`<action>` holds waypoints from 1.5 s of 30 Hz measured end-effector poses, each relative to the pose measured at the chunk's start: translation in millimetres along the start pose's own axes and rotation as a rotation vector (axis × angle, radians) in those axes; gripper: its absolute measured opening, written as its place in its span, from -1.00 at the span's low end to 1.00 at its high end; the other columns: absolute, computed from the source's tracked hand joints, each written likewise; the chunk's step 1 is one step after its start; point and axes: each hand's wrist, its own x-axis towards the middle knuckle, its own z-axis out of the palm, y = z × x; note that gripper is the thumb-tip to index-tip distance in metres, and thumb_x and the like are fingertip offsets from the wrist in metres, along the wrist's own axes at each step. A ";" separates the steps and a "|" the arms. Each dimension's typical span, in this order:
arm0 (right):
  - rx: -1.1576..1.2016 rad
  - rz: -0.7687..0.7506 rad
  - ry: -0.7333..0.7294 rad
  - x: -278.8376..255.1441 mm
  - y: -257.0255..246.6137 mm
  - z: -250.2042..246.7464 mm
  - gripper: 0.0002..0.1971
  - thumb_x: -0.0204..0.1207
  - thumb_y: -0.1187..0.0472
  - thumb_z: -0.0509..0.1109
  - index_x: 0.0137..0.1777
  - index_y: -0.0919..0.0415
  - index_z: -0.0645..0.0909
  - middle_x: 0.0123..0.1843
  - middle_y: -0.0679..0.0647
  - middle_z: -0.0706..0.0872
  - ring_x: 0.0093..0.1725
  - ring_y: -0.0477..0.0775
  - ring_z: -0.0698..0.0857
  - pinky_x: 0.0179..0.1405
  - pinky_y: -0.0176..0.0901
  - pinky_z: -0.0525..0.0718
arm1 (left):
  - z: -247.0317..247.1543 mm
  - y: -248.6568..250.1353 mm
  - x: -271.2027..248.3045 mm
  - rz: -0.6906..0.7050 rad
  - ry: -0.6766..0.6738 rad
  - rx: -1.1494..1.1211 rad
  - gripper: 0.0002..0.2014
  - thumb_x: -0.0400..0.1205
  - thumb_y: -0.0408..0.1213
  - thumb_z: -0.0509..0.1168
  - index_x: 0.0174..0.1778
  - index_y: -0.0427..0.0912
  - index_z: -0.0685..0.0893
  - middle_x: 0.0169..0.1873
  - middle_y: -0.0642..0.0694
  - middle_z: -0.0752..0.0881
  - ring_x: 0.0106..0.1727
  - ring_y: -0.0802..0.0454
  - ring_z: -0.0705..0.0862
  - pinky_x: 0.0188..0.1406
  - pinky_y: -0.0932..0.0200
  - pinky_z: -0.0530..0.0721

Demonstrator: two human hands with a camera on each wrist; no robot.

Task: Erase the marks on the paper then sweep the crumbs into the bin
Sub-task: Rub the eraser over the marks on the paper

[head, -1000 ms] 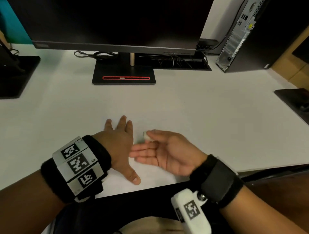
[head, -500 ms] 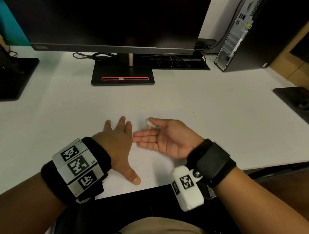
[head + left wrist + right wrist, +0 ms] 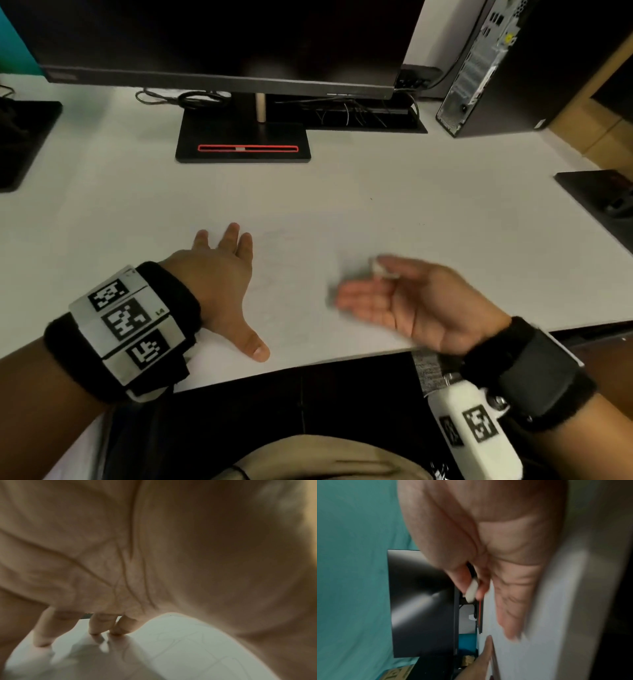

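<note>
A white sheet of paper (image 3: 301, 260) with faint pencil lines lies on the white desk; the lines (image 3: 197, 646) show best in the left wrist view. My left hand (image 3: 219, 274) lies flat on the paper's left part, fingers spread, thumb near the desk edge. My right hand (image 3: 394, 301), blurred, stands on its edge over the paper's right part, palm facing left. Thumb and forefinger pinch a small white eraser (image 3: 380, 267), also visible as the eraser (image 3: 471, 592) in the right wrist view. The other fingers are straight. No bin is in view.
A black monitor (image 3: 222, 44) on a stand (image 3: 243, 144) fills the back of the desk, with cables behind. A computer tower (image 3: 496, 68) stands at the back right. Dark pads (image 3: 603, 202) lie at the right and left edges. The desk's front edge (image 3: 308, 366) is close to my body.
My right hand, still pinching the eraser, has swept to the right across the paper, away from my left hand. My left hand has stayed flat in place.
</note>
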 end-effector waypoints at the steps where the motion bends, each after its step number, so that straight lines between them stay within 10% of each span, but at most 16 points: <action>1: -0.071 0.081 -0.020 -1.9 5.4 -2.8 -0.85 0.57 0.20 0.31 -0.01 0.28 0.61 0.27 0.61 0.71 0.21 0.51 0.80 0.22 0.22 0.78 | 0.9 0.5 0.6 -0.003 -0.003 0.006 0.67 0.04 0.60 0.47 0.65 -0.19 -0.54 0.65 -0.14 -0.54 0.70 -0.39 -0.32 0.63 -0.31 0.22; 8: 0.304 -0.393 0.289 9.7 -42.1 -34.2 -0.68 0.77 0.14 0.23 -0.24 0.18 0.54 0.34 0.42 0.69 0.21 0.32 0.84 0.23 0.06 0.80 | 2.4 0.1 -4.5 -0.005 -0.012 0.033 0.66 0.04 0.60 0.46 0.64 -0.16 -0.56 0.64 -0.11 -0.55 0.71 -0.36 -0.35 0.64 -0.30 0.20; 16: -0.201 0.123 -0.045 16.0 -6.1 3.6 -0.74 0.64 0.15 0.31 -0.10 0.36 0.68 0.24 0.55 0.75 0.28 0.45 0.78 0.30 0.19 0.73 | 11.7 -2.7 -10.9 0.023 -0.011 0.036 0.67 0.02 0.62 0.45 0.63 -0.14 -0.58 0.61 -0.05 -0.60 0.70 -0.30 -0.38 0.66 -0.26 0.23; 21: 0.124 -0.374 0.316 38.9 -51.0 -15.9 -0.82 0.78 0.19 0.25 -0.06 0.20 0.54 -0.02 0.33 0.78 -0.09 0.27 0.86 0.09 0.05 0.86 | 8.2 -6.0 -12.6 0.046 0.003 -0.009 0.53 0.14 0.68 0.31 0.67 -0.09 -0.51 0.65 -0.04 -0.54 0.72 -0.30 -0.34 0.70 -0.26 0.14; 25: -0.630 -0.185 0.139 35.4 -37.9 16.4 -0.81 0.74 0.20 0.32 -0.13 0.17 0.58 -0.42 0.16 0.69 -0.57 0.06 0.57 -0.56 -0.21 0.55 | 6.4 -1.9 -12.2 0.040 0.063 -0.024 0.37 0.33 0.60 0.27 0.72 -0.14 -0.39 0.71 -0.12 -0.41 0.73 -0.37 -0.23 0.69 -0.25 0.15; 31: -1.711 -0.200 0.005 60.9 -30.7 63.3 -0.71 0.71 0.04 0.34 -0.19 0.20 0.61 -0.27 0.07 0.78 -0.35 0.04 0.60 -0.33 -0.17 0.57 | 6.6 -1.1 -9.4 0.040 0.080 -0.054 0.33 0.34 0.52 0.37 0.74 -0.17 -0.24 0.74 -0.17 -0.32 0.72 -0.44 -0.16 0.64 -0.27 0.26; 38: -2.049 -0.235 0.069 75.4 -64.1 66.4 -0.61 0.74 -0.05 0.29 0.08 0.33 0.68 0.15 0.18 0.73 0.13 0.24 0.67 0.08 0.00 0.62 | 6.3 -0.1 -6.9 0.048 0.079 -0.067 0.35 0.33 0.52 0.38 0.74 -0.21 -0.23 0.73 -0.22 -0.32 0.71 -0.50 -0.16 0.64 -0.29 0.26; 45: -2.053 -0.300 -0.130 77.8 -50.0 69.3 -0.73 0.74 -0.05 0.29 -0.07 0.12 0.62 -0.13 -0.10 0.62 -0.09 0.05 0.58 -0.09 -0.13 0.44 | 6.3 0.2 -6.5 0.044 0.082 -0.067 0.34 0.35 0.51 0.37 0.73 -0.24 -0.22 0.73 -0.25 -0.31 0.70 -0.53 -0.18 0.63 -0.27 0.21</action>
